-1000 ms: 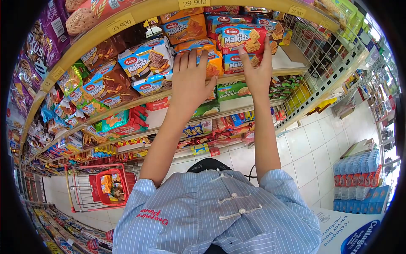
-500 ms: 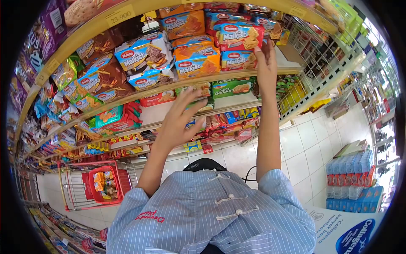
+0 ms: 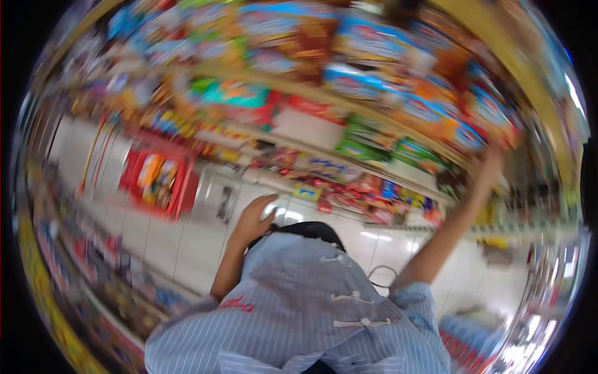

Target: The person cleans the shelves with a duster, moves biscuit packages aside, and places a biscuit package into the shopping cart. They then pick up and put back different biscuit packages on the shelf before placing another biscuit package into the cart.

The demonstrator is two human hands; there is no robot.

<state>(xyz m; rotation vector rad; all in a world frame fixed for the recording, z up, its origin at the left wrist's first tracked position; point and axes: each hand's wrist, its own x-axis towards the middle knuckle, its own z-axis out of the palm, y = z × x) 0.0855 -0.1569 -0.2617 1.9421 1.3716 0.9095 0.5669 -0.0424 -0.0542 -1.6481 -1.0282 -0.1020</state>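
My right hand (image 3: 489,163) reaches out to the shelf at the right, its fingers smeared by motion right at the lower edge of a red and blue biscuit pack (image 3: 492,118). Orange biscuit packs (image 3: 430,106) stand just left of it. Close to my body, over the tiled floor, my left hand (image 3: 252,223) holds nothing, thumb and fingers apart. Green biscuit packs (image 3: 367,136) lie on the shelf below, between the two hands in this view.
A shopping cart with a red basket (image 3: 187,187) stands at the left, several packs inside. More shelves (image 3: 93,274) line the lower left. Stacked bottled goods (image 3: 473,340) stand on the floor at lower right. A wire rack side (image 3: 529,227) borders the shelf's right end.
The view has swung left, so the shelf and cart sit farther right. My left hand has drawn back from the shelf toward my body. My right hand stays by the red pack.
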